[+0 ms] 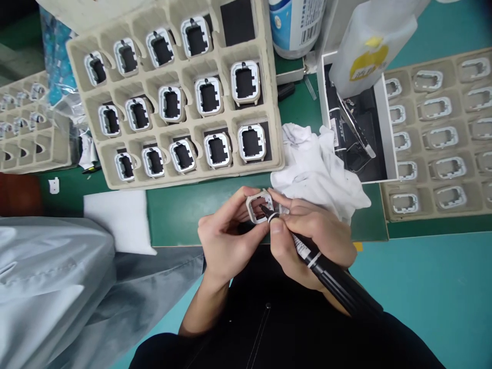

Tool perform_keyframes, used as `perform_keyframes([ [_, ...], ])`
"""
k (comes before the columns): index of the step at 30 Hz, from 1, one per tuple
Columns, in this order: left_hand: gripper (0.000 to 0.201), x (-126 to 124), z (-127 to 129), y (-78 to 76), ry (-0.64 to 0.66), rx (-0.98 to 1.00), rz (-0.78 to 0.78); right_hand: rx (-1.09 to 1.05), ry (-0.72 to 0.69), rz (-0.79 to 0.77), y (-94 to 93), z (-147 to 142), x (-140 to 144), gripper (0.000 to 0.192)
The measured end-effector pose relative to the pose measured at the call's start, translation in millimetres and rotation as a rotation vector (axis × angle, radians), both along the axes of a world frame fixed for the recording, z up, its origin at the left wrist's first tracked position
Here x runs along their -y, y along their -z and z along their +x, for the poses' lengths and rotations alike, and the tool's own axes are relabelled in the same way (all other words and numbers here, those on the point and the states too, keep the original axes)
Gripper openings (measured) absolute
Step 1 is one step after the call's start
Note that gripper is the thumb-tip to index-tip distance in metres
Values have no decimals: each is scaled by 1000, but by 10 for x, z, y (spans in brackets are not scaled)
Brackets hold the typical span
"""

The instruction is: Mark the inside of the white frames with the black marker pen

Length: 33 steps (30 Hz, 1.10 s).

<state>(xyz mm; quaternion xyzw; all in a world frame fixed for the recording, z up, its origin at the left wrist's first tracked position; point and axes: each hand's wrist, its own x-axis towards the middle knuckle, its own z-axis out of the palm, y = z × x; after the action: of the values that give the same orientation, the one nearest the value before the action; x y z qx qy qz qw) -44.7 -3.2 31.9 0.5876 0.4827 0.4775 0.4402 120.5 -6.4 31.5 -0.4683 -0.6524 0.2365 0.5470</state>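
Head view, centre of the frame: your left hand (225, 236) pinches a small white square plastic frame (260, 206) above the green desk (180, 210); your right hand (313, 241) grips a black marker pen (326, 274), tip inside it

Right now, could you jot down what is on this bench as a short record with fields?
Left hand: pinches a small white frame by its edges
Right hand: holds a black pen, tip inside the frame
Behind hands: crumpled white cloth
Upper left: pulp tray of frames with dark inserts
Right: second tray of open frames
Surface: green mat
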Motion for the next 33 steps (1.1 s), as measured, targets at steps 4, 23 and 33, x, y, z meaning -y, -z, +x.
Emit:
perform_keyframes([
  [4,93,-66,6,-33,49,164,-75,-196,139,136,87,-113,-20,26],
  [23,84,-91,-6,44,44,278,-85,-226,-117,-20,14,251,-10,40],
  [33,91,-68,-27,67,85,173,16,-362,-32,-109,52,94,176,51],
])
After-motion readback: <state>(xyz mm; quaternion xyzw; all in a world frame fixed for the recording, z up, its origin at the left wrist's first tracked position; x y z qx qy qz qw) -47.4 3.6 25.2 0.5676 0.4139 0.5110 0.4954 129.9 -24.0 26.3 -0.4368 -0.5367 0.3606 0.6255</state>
